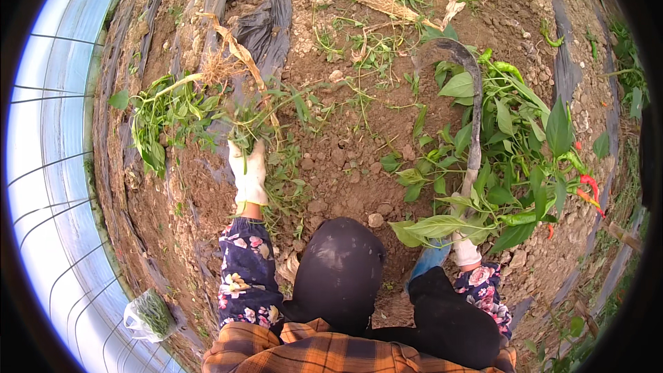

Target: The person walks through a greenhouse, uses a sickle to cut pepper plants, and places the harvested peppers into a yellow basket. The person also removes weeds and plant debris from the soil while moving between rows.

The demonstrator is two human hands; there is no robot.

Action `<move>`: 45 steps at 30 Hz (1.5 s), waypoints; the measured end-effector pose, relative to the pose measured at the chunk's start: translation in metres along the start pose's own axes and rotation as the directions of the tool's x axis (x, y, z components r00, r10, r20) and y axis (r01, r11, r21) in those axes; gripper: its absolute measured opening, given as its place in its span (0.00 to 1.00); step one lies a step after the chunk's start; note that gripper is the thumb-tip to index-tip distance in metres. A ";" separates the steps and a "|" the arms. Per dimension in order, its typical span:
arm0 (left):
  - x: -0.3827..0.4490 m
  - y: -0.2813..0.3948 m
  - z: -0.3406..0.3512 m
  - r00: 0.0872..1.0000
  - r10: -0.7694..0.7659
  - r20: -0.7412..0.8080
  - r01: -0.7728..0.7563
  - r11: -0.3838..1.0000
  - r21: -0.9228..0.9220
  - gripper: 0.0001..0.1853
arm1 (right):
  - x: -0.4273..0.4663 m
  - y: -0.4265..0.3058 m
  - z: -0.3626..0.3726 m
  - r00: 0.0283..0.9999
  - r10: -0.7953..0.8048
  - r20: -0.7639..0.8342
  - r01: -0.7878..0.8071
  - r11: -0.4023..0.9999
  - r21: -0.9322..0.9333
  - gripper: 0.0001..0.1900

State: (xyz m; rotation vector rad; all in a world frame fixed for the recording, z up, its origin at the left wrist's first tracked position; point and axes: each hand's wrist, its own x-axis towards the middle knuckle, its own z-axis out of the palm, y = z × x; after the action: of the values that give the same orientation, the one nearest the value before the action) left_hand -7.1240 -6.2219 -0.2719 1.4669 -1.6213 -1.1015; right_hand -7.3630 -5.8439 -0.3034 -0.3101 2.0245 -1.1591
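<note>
White gloves cover both hands. At the left, my left hand (247, 173) grips a bunch of pulled green weeds (251, 122) over the soil. Just beyond it lie an uprooted plant (171, 109) with wilted leaves and a dry corn stalk (241, 52). At the right, my right hand (465, 248) is closed on the wooden handle of a sickle (474, 98), partly hidden by leaves. The sickle's curved dark blade points away from me and bends left at its far end. Pepper plants (507, 140) with green and red chili peppers (589, 186) lie around and beneath it.
Torn black plastic mulch film (267, 26) runs over the soil at the upper left. A clear plastic bag of greens (150, 316) stands at the lower left beside the greenhouse film wall (57, 129). Dry stalks (386, 0) and cut weeds lie ahead. My knees are close below.
</note>
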 end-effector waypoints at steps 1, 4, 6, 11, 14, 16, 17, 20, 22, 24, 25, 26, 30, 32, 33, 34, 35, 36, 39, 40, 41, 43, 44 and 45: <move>0.004 0.006 0.004 0.998 -0.018 0.057 0.014 0.997 0.072 0.14 | 0.000 0.010 0.000 0.998 -0.061 -0.017 0.060 0.998 -0.030 0.18; 0.015 0.015 0.061 0.840 0.196 0.507 -0.486 0.687 0.540 0.17 | 0.001 0.037 0.000 0.981 -0.188 -0.046 0.180 0.974 -0.134 0.18; 0.027 0.020 0.112 0.671 0.463 0.579 -0.723 0.583 0.370 0.16 | 0.003 0.048 0.000 0.948 -0.314 -0.061 0.285 0.916 -0.281 0.18; 0.038 0.023 0.203 0.771 -0.129 0.624 -0.522 0.433 0.735 0.26 | 0.006 0.055 -0.003 0.963 -0.243 -0.114 0.233 0.968 -0.095 0.14; 0.036 0.020 0.208 0.771 -0.139 0.621 -0.543 0.366 0.756 0.16 | 0.011 0.053 -0.003 0.990 -0.123 -0.067 0.129 0.988 0.081 0.20; 0.035 0.018 0.184 0.789 0.020 0.614 -0.576 0.373 0.728 0.07 | 0.014 0.048 -0.003 0.998 -0.006 -0.068 0.044 0.822 0.568 0.23; 0.036 0.016 0.162 0.810 0.138 0.570 -0.571 0.408 0.712 0.06 | 0.016 0.045 -0.003 0.996 -0.027 -0.089 0.075 0.790 0.609 0.22; 0.041 0.010 0.063 0.950 0.297 0.096 -0.288 0.715 0.637 0.09 | 0.018 0.030 -0.003 0.981 -0.130 -0.141 0.168 0.937 0.306 0.18; 0.046 0.005 -0.008 0.936 0.076 -0.345 0.089 0.894 0.438 0.12 | 0.021 0.018 -0.002 0.973 -0.159 -0.169 0.196 0.952 0.234 0.15; 0.048 0.002 -0.056 0.921 0.073 -0.382 0.076 0.929 0.362 0.16 | 0.025 0.005 -0.005 0.938 -0.304 -0.165 0.305 0.952 -0.021 0.16; 0.051 0.001 -0.063 0.935 0.093 -0.342 0.073 0.895 0.440 0.18 | 0.026 -0.002 -0.009 0.909 -0.393 -0.136 0.373 0.915 -0.150 0.17; 0.055 0.001 -0.059 0.944 0.268 -0.195 -0.112 0.811 0.574 0.19 | 0.025 -0.009 -0.011 0.878 -0.450 -0.162 0.403 0.878 -0.258 0.17; 0.077 0.023 0.016 0.878 0.361 0.313 -0.413 0.242 0.878 0.26 | -0.002 -0.040 -0.047 0.963 -0.270 0.012 0.269 0.956 -0.118 0.14; 0.091 0.038 0.074 0.731 0.485 0.479 -0.647 0.271 0.713 0.23 | -0.026 -0.059 -0.066 0.995 -0.066 0.076 0.063 0.997 0.041 0.13; 0.099 0.044 0.102 0.670 0.445 0.594 -0.724 0.215 0.656 0.23 | -0.035 -0.067 -0.068 0.993 0.103 0.064 -0.122 0.860 0.495 0.12; 0.103 0.048 0.131 0.609 0.456 0.650 -0.790 0.275 0.547 0.22 | -0.040 -0.075 -0.072 1.000 -0.002 -0.008 0.003 0.998 0.057 0.12; 0.109 0.051 0.157 0.489 0.492 0.720 -0.856 0.114 0.503 0.16 | -0.040 -0.082 -0.076 0.993 -0.115 -0.016 0.106 0.952 -0.287 0.11; 0.112 0.054 0.187 0.557 0.469 0.685 -0.831 0.325 0.452 0.08 | -0.040 -0.088 -0.079 0.981 -0.187 -0.046 0.145 0.877 -0.458 0.10; 0.120 0.057 0.246 0.428 0.386 0.817 -0.898 0.085 0.431 0.14 | -0.030 -0.101 -0.084 0.933 -0.361 0.008 0.254 0.640 -0.725 0.10; 0.125 0.058 0.259 0.411 0.267 0.872 -0.900 -0.035 0.435 0.15 | -0.026 -0.106 -0.087 0.939 -0.343 0.033 0.269 0.670 -0.692 0.11; 0.130 0.059 0.271 0.401 0.109 0.910 -0.902 -0.127 0.413 0.15 | -0.024 -0.109 -0.087 0.940 -0.340 0.028 0.257 0.652 -0.713 0.12; 0.133 0.055 0.280 0.473 0.079 0.878 -0.878 -0.046 0.477 0.13 | -0.021 -0.116 -0.088 0.948 -0.316 -0.020 0.196 0.634 -0.748 0.13; 0.135 0.053 0.280 0.501 0.071 0.863 -0.865 0.033 0.500 0.13 | -0.019 -0.119 -0.088 0.962 -0.272 -0.002 0.195 0.693 -0.694 0.14; 0.137 0.051 0.277 0.522 0.080 0.849 -0.852 0.100 0.515 0.12 | -0.018 -0.123 -0.088 0.962 -0.271 0.046 0.221 0.663 -0.715 0.14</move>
State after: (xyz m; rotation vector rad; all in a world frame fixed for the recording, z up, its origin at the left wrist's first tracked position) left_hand -7.4131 -6.3169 -0.3470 0.7114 -3.3862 0.0188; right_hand -7.4337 -5.8473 -0.1690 -0.9764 2.4843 -0.4495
